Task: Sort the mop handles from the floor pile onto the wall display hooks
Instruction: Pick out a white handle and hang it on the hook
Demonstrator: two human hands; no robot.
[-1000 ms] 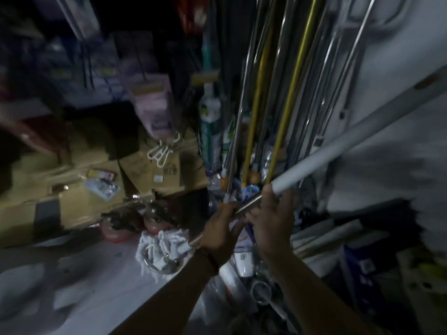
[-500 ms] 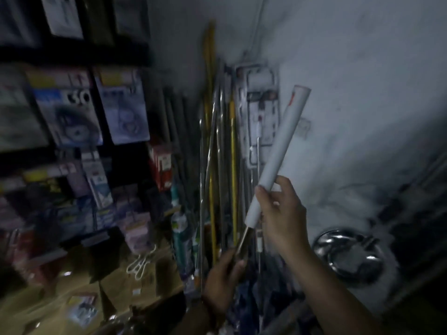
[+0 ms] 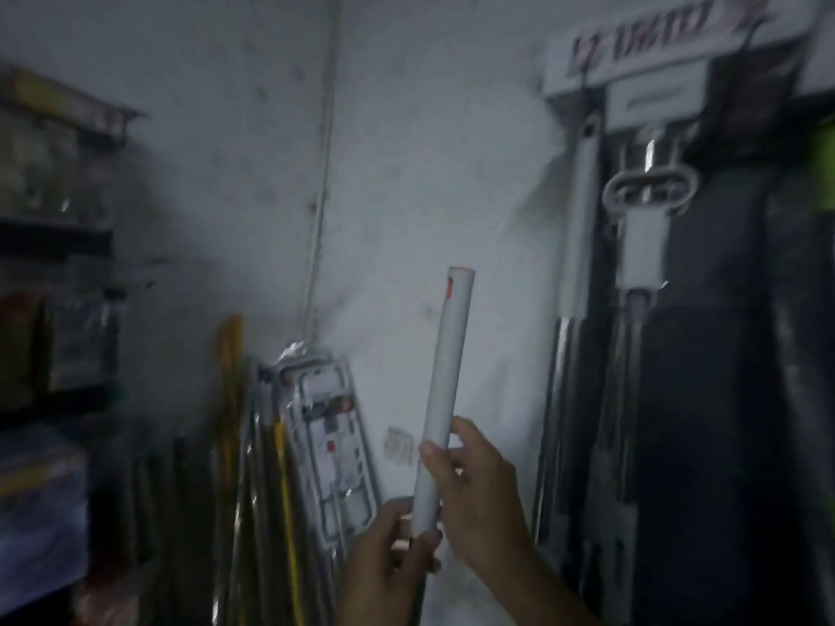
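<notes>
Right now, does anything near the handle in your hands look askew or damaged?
One thing: the flat blister pack left of the mop handle leans crooked against the wall, and its top plastic is crumpled. The hanging mops on the right look straight. Blur hides any finer damage.
</notes>
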